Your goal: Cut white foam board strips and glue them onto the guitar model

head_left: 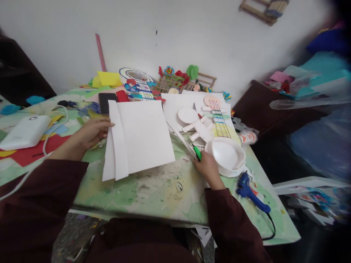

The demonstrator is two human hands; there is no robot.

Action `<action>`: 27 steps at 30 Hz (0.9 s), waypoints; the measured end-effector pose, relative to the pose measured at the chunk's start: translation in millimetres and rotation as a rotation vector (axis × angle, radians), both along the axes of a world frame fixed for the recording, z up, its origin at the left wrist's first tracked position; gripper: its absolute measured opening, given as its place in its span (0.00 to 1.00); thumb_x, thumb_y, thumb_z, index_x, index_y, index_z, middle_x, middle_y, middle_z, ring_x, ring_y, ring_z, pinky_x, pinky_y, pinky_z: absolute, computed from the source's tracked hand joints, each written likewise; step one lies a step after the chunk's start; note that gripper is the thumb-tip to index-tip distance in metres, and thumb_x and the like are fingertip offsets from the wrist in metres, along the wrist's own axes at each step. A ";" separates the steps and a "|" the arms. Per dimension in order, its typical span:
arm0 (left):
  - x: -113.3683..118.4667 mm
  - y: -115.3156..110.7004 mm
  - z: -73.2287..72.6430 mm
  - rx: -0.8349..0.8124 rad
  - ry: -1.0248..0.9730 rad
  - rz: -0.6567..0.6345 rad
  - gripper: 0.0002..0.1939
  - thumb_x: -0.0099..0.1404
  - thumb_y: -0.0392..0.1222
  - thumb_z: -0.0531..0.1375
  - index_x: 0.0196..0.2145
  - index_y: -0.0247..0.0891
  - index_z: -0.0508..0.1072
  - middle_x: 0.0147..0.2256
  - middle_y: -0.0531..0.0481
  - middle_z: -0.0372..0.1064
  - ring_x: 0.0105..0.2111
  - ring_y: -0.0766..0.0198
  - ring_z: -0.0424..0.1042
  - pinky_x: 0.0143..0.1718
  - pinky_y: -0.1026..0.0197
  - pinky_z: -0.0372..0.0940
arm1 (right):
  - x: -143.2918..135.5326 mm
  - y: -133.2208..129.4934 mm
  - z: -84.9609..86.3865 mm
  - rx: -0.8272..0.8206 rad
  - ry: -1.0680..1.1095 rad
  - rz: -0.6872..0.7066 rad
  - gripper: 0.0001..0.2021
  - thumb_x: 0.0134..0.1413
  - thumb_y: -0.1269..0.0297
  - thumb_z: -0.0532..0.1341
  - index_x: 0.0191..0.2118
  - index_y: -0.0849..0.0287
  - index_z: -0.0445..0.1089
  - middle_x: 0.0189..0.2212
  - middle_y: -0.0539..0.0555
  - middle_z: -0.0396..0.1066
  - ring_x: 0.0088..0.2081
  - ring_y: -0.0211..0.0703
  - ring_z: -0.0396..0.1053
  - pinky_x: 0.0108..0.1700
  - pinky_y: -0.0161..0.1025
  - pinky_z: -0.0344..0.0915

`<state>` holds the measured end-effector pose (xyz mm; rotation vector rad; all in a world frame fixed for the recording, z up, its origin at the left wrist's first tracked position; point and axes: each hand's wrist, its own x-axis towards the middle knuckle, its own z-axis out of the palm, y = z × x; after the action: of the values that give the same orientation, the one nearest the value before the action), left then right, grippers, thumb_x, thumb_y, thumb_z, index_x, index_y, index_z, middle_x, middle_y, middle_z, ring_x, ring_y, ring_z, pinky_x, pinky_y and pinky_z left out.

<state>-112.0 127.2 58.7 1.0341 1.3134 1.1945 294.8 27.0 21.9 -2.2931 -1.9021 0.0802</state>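
Note:
My left hand (95,133) pinches the left edge of a large white sheet of stiff board (146,137), tilted up from the table. A narrower white strip (120,146) lies along the sheet's left side, under my fingertips. My right hand (208,167) is closed around a slim green tool (197,151) with a dark tip; its exact kind is unclear. A long white strip (181,138) runs up to the fingers of that hand, and I cannot tell whether they grip it. White bowl-like dishes (227,153) stand just right of it.
A blue hot glue gun (251,191) with a black cord lies at the right. White cut-out pieces (201,129) and paper guitar shapes (219,118) are behind. A white box-shaped device (26,131) with a cable rests on red paper at the left. The table's front edge (137,215) is near me.

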 end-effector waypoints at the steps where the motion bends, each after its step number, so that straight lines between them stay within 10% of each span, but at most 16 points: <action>1: -1.0 -1.1 -3.4 -0.012 0.002 -0.005 0.13 0.48 0.32 0.63 0.33 0.32 0.67 0.25 0.55 0.64 0.22 0.73 0.61 0.20 0.72 0.53 | 0.3 0.6 0.1 0.002 0.021 -0.012 0.08 0.48 0.63 0.59 0.35 0.59 0.66 0.31 0.57 0.71 0.33 0.46 0.67 0.28 0.36 0.50; 7: -0.4 -4.4 -15.4 -0.050 0.007 -0.043 0.17 0.42 0.37 0.67 0.30 0.35 0.68 0.24 0.56 0.65 0.21 0.72 0.61 0.18 0.72 0.53 | 5.9 1.8 1.1 0.128 0.347 -0.088 0.08 0.42 0.66 0.58 0.32 0.59 0.67 0.27 0.54 0.71 0.30 0.45 0.67 0.29 0.35 0.54; 15: 20.4 7.3 -16.6 -0.057 -0.022 -0.103 0.20 0.40 0.41 0.69 0.32 0.37 0.70 0.26 0.57 0.66 0.24 0.71 0.63 0.22 0.71 0.56 | -4.1 -4.9 12.7 0.095 1.545 -0.176 0.13 0.34 0.66 0.63 0.33 0.60 0.69 0.28 0.54 0.76 0.32 0.48 0.73 0.35 0.40 0.68; 27: 49.9 88.5 20.7 0.126 -0.058 0.072 0.13 0.50 0.33 0.65 0.34 0.32 0.68 0.25 0.56 0.66 0.25 0.71 0.63 0.24 0.70 0.57 | -8.5 3.0 13.2 0.319 1.609 -0.217 0.19 0.32 0.66 0.66 0.37 0.58 0.71 0.30 0.48 0.74 0.33 0.43 0.70 0.40 0.38 0.64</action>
<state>-62.1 215.7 79.4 1.0411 1.2518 1.3664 286.3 30.0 35.0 -1.2638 -0.6956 1.0784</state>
